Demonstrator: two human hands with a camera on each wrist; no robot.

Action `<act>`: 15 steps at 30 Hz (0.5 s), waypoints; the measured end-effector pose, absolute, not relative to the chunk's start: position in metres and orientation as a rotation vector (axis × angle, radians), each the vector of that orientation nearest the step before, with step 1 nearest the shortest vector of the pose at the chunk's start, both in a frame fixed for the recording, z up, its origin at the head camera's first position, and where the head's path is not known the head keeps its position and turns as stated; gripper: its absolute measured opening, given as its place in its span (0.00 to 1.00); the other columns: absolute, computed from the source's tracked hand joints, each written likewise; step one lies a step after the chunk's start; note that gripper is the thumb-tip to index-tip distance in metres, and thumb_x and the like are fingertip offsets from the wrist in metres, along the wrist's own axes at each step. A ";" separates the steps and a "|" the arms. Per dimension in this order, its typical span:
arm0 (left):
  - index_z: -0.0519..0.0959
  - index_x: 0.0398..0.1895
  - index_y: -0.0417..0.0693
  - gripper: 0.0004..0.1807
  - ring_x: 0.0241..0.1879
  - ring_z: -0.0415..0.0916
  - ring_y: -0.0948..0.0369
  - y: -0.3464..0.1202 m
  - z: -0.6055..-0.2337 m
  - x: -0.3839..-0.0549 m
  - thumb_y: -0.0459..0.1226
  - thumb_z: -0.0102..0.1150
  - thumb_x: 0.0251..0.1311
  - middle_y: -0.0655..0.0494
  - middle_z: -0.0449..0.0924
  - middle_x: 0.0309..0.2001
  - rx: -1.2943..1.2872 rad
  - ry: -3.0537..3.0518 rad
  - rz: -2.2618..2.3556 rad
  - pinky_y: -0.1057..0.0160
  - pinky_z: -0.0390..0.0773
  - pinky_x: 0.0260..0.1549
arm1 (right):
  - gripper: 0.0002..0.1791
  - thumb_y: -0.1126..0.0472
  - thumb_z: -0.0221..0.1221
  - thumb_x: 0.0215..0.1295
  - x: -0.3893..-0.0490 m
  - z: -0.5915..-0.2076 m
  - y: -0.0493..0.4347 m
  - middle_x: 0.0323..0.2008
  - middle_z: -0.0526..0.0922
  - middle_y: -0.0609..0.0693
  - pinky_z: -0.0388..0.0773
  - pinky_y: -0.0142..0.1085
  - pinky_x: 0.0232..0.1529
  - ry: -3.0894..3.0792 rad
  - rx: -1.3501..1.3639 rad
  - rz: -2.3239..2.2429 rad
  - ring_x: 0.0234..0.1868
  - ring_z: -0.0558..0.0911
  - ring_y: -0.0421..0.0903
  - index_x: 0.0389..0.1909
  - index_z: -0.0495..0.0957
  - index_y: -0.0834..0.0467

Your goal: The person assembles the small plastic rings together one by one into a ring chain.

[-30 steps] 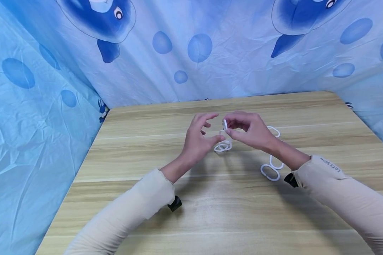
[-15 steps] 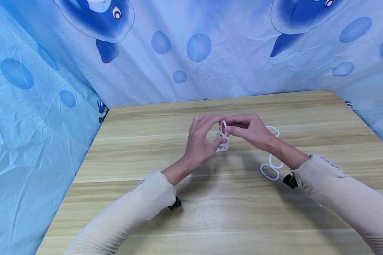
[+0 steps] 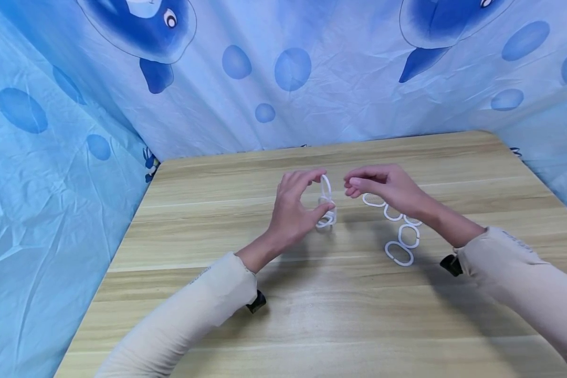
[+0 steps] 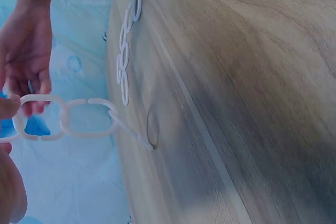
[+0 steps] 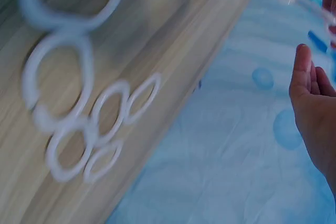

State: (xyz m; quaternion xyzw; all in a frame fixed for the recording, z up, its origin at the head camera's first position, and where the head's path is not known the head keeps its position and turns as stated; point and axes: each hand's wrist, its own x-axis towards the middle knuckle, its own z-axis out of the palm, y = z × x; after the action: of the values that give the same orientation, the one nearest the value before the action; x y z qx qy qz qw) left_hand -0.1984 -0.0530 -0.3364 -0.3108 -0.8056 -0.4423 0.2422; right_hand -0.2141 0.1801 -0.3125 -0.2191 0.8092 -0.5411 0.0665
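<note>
My left hand (image 3: 290, 210) holds the upper end of a short chain of white plastic links (image 4: 88, 135), a link between its fingertips and thumb. The chain hangs down, its lowest links near or on the table; from the head view I cannot tell which. My right hand (image 3: 386, 185) hovers just to the right, apart from that chain, fingers loosely bent and nothing visible in them. Below it, another row of white links (image 5: 52, 124) lies on the tabletop, partly hidden by the right hand and forearm in the head view.
Both hands work over a wood-grain table (image 3: 340, 315). A blue curtain (image 3: 340, 105) with sea-animal prints hangs behind it and at the sides. Black devices sit under the left sleeve (image 3: 193, 299) and right sleeve (image 3: 515, 294) cuffs.
The right hand has let go of the upper link and moved right. The left thumb and fingers have closed on the chain. More of the row on the table is uncovered.
</note>
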 end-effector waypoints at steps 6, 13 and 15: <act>0.78 0.55 0.45 0.32 0.47 0.70 0.57 -0.059 -0.333 -0.199 0.35 0.78 0.42 0.54 0.79 0.43 -0.788 -2.223 -1.244 0.63 0.65 0.51 | 0.18 0.54 0.62 0.65 -0.214 -0.315 0.223 0.45 0.84 0.55 0.76 0.24 0.43 2.754 -0.547 -1.361 0.42 0.81 0.36 0.52 0.80 0.59; 0.79 0.53 0.44 0.31 0.45 0.71 0.55 -0.066 -0.333 -0.199 0.37 0.78 0.41 0.55 0.79 0.40 -0.758 -2.213 -1.281 0.62 0.66 0.48 | 0.19 0.63 0.68 0.57 -0.212 -0.330 0.265 0.43 0.83 0.59 0.78 0.37 0.43 2.990 -0.654 -0.969 0.42 0.81 0.49 0.49 0.79 0.66; 0.79 0.53 0.45 0.31 0.45 0.71 0.56 -0.067 -0.333 -0.199 0.37 0.78 0.41 0.56 0.79 0.40 -0.754 -2.216 -1.287 0.62 0.67 0.47 | 0.22 0.64 0.69 0.55 -0.211 -0.336 0.274 0.45 0.82 0.61 0.78 0.46 0.44 3.004 -0.673 -0.867 0.44 0.80 0.54 0.50 0.78 0.68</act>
State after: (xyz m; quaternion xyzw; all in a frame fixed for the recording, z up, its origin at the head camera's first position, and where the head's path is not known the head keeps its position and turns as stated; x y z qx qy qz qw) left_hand -0.1990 -0.0670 -0.3334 -0.2746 -0.8068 -0.4684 0.2331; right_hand -0.2110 0.2736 -0.3362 -0.2105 0.9389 -0.2710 -0.0281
